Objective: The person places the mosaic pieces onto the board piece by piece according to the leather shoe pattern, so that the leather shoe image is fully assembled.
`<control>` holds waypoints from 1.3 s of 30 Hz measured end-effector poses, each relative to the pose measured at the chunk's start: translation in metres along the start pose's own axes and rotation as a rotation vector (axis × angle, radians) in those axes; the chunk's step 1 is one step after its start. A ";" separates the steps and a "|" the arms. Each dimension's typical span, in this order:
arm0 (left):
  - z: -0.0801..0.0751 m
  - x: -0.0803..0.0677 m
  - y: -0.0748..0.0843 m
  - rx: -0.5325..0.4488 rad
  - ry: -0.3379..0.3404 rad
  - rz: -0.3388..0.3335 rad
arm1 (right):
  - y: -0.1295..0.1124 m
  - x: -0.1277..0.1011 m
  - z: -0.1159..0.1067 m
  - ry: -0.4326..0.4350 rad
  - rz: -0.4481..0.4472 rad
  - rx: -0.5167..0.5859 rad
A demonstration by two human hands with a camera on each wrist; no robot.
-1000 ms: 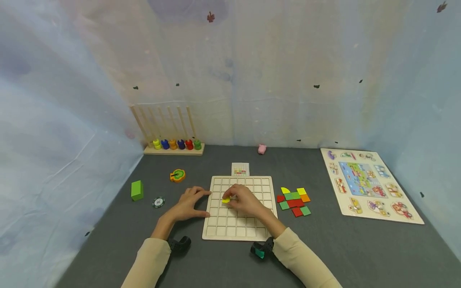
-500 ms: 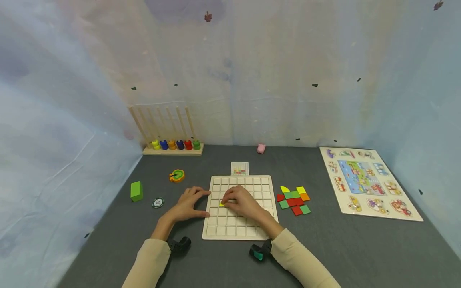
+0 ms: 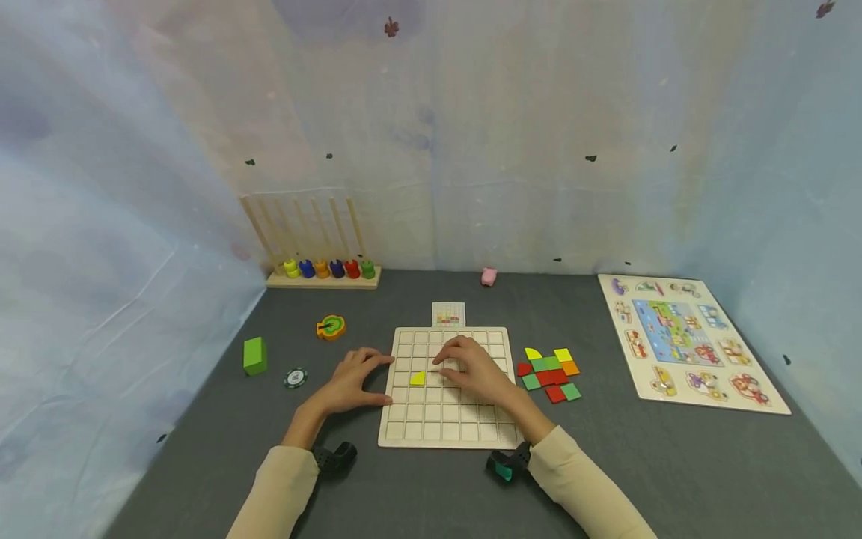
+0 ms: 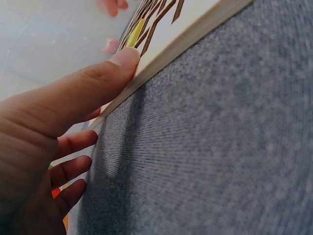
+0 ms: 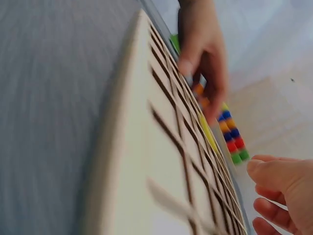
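Note:
A wooden grid board (image 3: pixel 441 433) lies on the dark table. One yellow tile (image 3: pixel 417 379), its upper left corner cut away, sits in a cell left of the board's middle. My left hand (image 3: pixel 350 380) rests at the board's left edge, thumb and fingers spread; in the left wrist view its thumb (image 4: pixel 124 58) lies against the board's rim. Over the board, right of the yellow tile, my right hand (image 3: pixel 474 368) hovers with bent, parted fingers and nothing between them. Right of the board lies a group of red, green (image 3: pixel 547 364), yellow and orange tiles.
Behind the board is a small pattern card (image 3: pixel 448 314). A peg rack (image 3: pixel 323 282) with coloured beads, a toy tree (image 3: pixel 331 327), a green block (image 3: pixel 255 356) and a poker chip (image 3: pixel 295 378) stand left. A pink pig (image 3: pixel 488 277) is at the back; a picture puzzle (image 3: pixel 633 374) lies right.
My right hand set the yellow tile down into a cell, let go of it and moved to the right. My left hand stayed at the board's edge.

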State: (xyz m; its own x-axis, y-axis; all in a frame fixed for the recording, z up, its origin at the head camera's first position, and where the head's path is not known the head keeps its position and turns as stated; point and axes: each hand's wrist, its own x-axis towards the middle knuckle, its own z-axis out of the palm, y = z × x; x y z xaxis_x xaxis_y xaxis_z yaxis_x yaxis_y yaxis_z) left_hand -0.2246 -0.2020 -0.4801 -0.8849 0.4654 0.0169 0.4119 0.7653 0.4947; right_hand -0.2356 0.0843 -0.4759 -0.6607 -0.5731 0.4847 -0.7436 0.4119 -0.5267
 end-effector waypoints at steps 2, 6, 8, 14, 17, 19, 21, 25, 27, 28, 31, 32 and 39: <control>0.000 0.000 -0.001 0.004 0.003 0.004 | 0.006 -0.006 -0.012 0.021 0.027 0.001; 0.001 -0.001 -0.004 0.015 0.003 0.009 | 0.017 -0.020 -0.036 0.048 0.083 -0.011; 0.001 -0.001 -0.004 0.016 0.004 0.013 | 0.022 -0.028 -0.047 0.060 0.108 -0.032; -0.001 -0.001 -0.003 0.009 0.006 0.014 | 0.037 -0.049 -0.073 0.087 0.213 -0.115; -0.001 -0.001 -0.002 0.001 0.001 0.016 | 0.042 -0.056 -0.081 0.082 0.293 -0.144; -0.002 -0.001 -0.001 -0.005 -0.001 0.016 | 0.045 -0.061 -0.085 0.065 0.324 -0.185; -0.002 -0.001 -0.001 -0.008 -0.002 0.017 | 0.048 -0.064 -0.088 0.047 0.343 -0.223; -0.002 -0.002 0.000 -0.013 -0.005 0.014 | 0.053 -0.069 -0.089 0.029 0.361 -0.274; -0.002 -0.001 0.000 -0.013 -0.005 0.012 | 0.055 -0.071 -0.089 0.032 0.367 -0.278; -0.002 -0.001 0.000 -0.011 -0.006 0.012 | 0.055 -0.071 -0.089 0.036 0.367 -0.277; -0.001 -0.001 -0.001 -0.005 -0.003 0.012 | 0.055 -0.071 -0.089 0.047 0.359 -0.272; -0.001 -0.001 -0.001 -0.004 -0.003 0.013 | 0.055 -0.070 -0.088 0.051 0.359 -0.270; -0.001 0.000 -0.002 -0.010 -0.004 0.012 | 0.053 -0.063 -0.086 0.120 0.392 -0.204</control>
State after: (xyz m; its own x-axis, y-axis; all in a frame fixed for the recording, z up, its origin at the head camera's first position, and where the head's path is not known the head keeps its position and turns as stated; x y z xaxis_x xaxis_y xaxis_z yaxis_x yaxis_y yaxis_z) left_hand -0.2254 -0.2038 -0.4803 -0.8790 0.4764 0.0190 0.4202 0.7552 0.5032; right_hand -0.2418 0.2030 -0.4741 -0.8943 -0.2652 0.3603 -0.4324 0.7189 -0.5442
